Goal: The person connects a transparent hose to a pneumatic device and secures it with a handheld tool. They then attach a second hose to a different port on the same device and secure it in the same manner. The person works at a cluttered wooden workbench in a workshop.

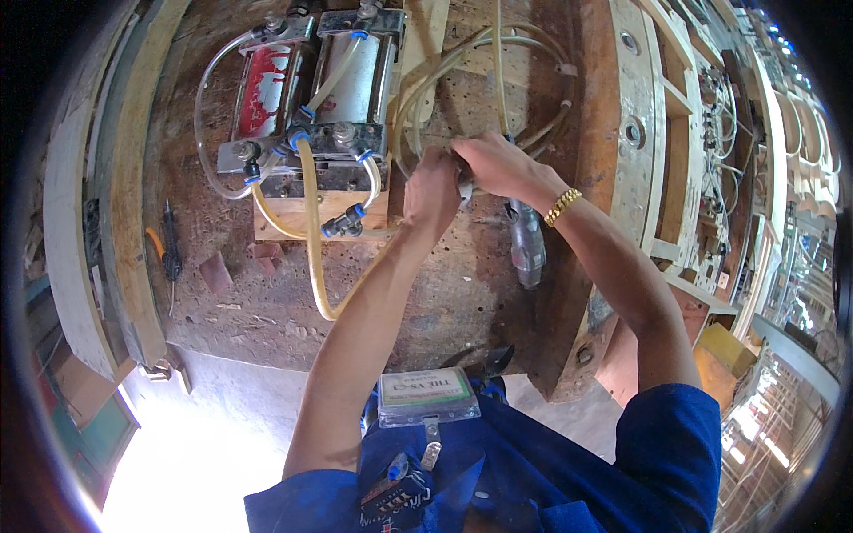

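My left hand [433, 191] and my right hand [502, 166] meet over the wooden bench, fingers closed together. Something small and dark sits between them, mostly hidden, and I cannot make out what it is. Behind them lies a coil of yellowish air hose [484, 40]. A grey, air-tool-like handle [527, 247] rests just under my right wrist, with a hose running up from its far end. To the left of my hands stand two pneumatic cylinders, one red and worn [264, 89], one silver [354, 84], joined by tubes with blue-ringed fittings.
A looped hose [311, 231] hangs toward me from the cylinders. On the left lie an orange-and-black screwdriver-like tool [169, 249] and scraps of brown sandpaper [215, 272]. A thick wooden beam [591, 178] edges the right side, with wooden frames [680, 142] beyond.
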Demonstrator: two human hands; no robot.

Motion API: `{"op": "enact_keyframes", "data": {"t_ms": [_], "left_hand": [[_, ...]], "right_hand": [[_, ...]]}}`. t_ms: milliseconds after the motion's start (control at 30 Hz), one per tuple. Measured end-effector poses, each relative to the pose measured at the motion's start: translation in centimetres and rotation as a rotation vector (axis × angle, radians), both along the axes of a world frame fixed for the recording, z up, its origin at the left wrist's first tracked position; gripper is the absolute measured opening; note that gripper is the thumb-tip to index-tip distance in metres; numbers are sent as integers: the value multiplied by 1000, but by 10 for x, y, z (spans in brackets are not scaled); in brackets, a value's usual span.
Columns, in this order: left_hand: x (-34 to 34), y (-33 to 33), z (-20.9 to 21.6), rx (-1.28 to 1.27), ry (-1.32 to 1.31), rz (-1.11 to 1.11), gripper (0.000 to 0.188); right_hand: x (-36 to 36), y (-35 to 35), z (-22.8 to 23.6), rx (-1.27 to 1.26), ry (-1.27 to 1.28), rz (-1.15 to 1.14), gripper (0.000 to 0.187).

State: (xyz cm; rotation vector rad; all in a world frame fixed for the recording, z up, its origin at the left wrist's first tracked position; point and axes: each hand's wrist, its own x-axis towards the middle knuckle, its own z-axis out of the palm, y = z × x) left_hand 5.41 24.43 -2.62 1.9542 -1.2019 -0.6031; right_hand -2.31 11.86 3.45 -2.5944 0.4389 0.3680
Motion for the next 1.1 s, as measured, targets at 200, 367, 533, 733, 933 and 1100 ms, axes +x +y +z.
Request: {"op": "enact_keyframes", "data": {"t_ms": [200,367,533,733,933,1100], "left_hand": [[-1,-3,3,59,19,5,16],[2,1,-5,29,6,-43,18],[-1,-8,-5,-274,1051,209,16],[-14,-6,2,-320,1624,331,21],[-6,-1,-5,-341,354,171,23],[1,7,-2,-75,257,9,45]], "right_hand": [[-3,11,-5,26,-93,-50,25],[-5,20,-6,17,-65,-130,34],[-3,27,-9,-32,-69,-143,33],[-4,22,-12,-90,-95,-93,32],[1,24,-10,-32,-90,-94,32],[-5,30,-8,12,-128,-207,33]]}}
